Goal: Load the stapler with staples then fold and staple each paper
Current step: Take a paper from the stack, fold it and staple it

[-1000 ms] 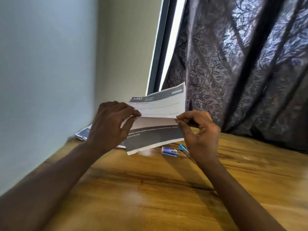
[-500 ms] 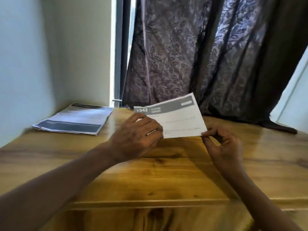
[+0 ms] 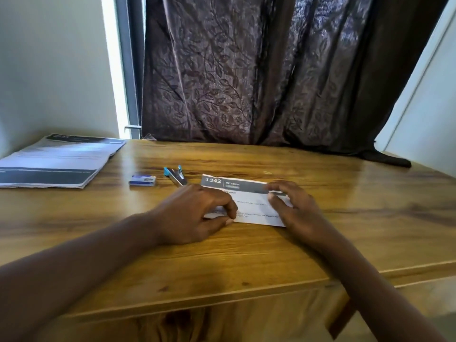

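The folded paper (image 3: 249, 203) lies flat on the counter (image 3: 246, 257) in front of the person, its dark "1342 KITCHEN" header along the far edge; both hands rest on it. The left hand (image 3: 195, 215) has its fingers (image 3: 222, 201) curled, and thumb and forefinger seem to pinch the near-left corner; the right hand (image 3: 298, 213) covers the right end with fingers spread and lightly bent, pressing down and gripping nothing.

The step in hand looks like setting the crease before stapling. To do it well, the edges should be lined up first; then one hand should pin the sheet while the other runs firmly along the fold from one end to the other, so that the layers lie tight and do not spring apart.

The stapler (image 3: 175, 176) lies just beyond the left hand, apparently hinged open; whether it is loaded cannot be told. The box of staples (image 3: 142, 180) sits just beside it; the stack of papers (image 3: 54, 161) waits at the far left, well apart.
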`<state>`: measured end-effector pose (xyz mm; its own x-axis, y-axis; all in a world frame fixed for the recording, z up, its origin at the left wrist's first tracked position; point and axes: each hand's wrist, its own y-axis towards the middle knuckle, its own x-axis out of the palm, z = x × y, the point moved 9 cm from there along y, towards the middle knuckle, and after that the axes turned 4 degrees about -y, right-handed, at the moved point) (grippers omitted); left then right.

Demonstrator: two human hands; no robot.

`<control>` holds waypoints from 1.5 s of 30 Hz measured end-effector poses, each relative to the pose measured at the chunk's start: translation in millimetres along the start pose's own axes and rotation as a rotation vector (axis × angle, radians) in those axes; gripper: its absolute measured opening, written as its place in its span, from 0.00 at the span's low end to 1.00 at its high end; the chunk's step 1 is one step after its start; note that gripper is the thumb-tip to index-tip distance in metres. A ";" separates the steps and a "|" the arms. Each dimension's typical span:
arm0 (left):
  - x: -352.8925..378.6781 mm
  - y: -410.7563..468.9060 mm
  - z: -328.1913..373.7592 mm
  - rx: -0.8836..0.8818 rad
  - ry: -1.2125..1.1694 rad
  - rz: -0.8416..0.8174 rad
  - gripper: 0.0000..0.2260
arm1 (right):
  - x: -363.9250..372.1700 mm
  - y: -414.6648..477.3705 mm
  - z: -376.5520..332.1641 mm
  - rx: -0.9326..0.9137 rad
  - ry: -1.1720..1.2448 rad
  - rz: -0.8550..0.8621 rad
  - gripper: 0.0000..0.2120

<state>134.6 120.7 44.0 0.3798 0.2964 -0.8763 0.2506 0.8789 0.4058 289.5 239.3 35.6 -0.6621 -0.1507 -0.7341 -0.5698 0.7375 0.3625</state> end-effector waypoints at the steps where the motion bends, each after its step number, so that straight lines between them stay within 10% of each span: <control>1: -1.1 -0.2 0.3 -0.003 -0.025 0.010 0.09 | 6.5 4.4 -1.9 -0.013 -0.059 -0.047 0.14; 9: -7.2 0.3 -5.0 -0.056 -0.047 -0.015 0.07 | 50.2 32.5 -12.9 -0.055 -0.268 -0.354 0.22; 26: 12.0 14.5 10.9 -0.519 0.066 0.135 0.24 | 40.8 27.0 -12.5 0.049 -0.330 -0.177 0.19; 33: 38.7 -22.6 1.7 -0.431 0.116 -0.404 0.43 | 44.8 25.4 -7.9 0.048 -0.413 -0.250 0.21; 45: 28.1 10.4 -14.2 -0.319 0.351 -0.345 0.35 | 52.0 26.7 -6.9 0.001 -0.442 -0.281 0.22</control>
<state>135.2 143.6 19.9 -0.0079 0.0311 -0.9995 0.0060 0.9995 0.0310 236.4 246.7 11.0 -0.2147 -0.0512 -0.9753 -0.6955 0.7092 0.1159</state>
